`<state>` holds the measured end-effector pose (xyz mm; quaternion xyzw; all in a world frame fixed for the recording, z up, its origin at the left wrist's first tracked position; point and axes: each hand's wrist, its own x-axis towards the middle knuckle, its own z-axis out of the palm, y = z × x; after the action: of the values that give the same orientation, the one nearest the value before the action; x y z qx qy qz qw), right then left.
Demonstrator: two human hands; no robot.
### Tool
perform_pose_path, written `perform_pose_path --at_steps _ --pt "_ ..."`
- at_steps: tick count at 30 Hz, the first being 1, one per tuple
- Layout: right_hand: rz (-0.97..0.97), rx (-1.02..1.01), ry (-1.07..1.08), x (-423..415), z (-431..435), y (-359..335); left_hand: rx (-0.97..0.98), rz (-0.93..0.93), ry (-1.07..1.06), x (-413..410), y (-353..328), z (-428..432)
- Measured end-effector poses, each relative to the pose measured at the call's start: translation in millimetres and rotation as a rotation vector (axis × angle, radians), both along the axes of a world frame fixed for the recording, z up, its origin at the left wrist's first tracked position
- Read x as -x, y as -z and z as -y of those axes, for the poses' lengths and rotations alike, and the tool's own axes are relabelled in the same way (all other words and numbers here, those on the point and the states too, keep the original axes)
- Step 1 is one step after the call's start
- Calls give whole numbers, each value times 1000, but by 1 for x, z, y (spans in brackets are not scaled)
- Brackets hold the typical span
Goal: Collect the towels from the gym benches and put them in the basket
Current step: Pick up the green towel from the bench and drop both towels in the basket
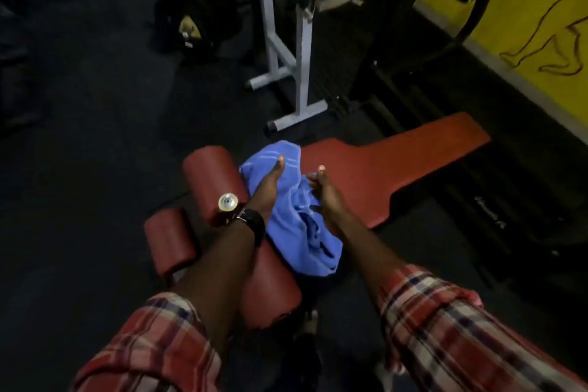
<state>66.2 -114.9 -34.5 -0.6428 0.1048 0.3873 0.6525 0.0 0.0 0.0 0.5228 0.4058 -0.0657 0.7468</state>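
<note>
Blue towel (294, 219) bunched on red bench (385, 175), mid-frame. Left hand (269, 184) lies on towel's 10 o'clock side, thumb straight, other fingers hidden: grip cannot tell. Right hand (326, 196) touches towel's 2 o'clock edge, fingers extended. Roller pad (208, 178) at towel's 9 o'clock; white rack (300, 73) at 12.

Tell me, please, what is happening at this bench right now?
A person is reaching with both hands to a crumpled blue towel lying on a red gym bench. The left hand, with a watch on its wrist, lies on the towel with straight fingers. The right hand touches its other side, fingers spread. The towel is not yet lifted, and no basket is in view.
</note>
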Motion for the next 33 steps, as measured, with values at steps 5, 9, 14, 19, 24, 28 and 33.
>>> perform_pose_path --at_steps 5,9,14,19,24,28,33 --pt "-118 108 -199 39 -7 31 63 4 -139 23 41 -2" --pt "-112 194 -293 47 -10 36 84 36 -178 36 53 3" --pt "-160 77 -218 39 8 23 -82 -57 -25 40 49 9" --pt "-85 -118 -229 29 44 -23 -259 -129 -26 30 22 26" --pt "28 -137 -105 28 105 -62 -200 -18 106 17 -22 80" --pt "102 -146 126 40 176 -79 -164 75 107 25 -60 135" --pt "148 -207 335 84 287 -96 -272 162 272 55 -101 231"
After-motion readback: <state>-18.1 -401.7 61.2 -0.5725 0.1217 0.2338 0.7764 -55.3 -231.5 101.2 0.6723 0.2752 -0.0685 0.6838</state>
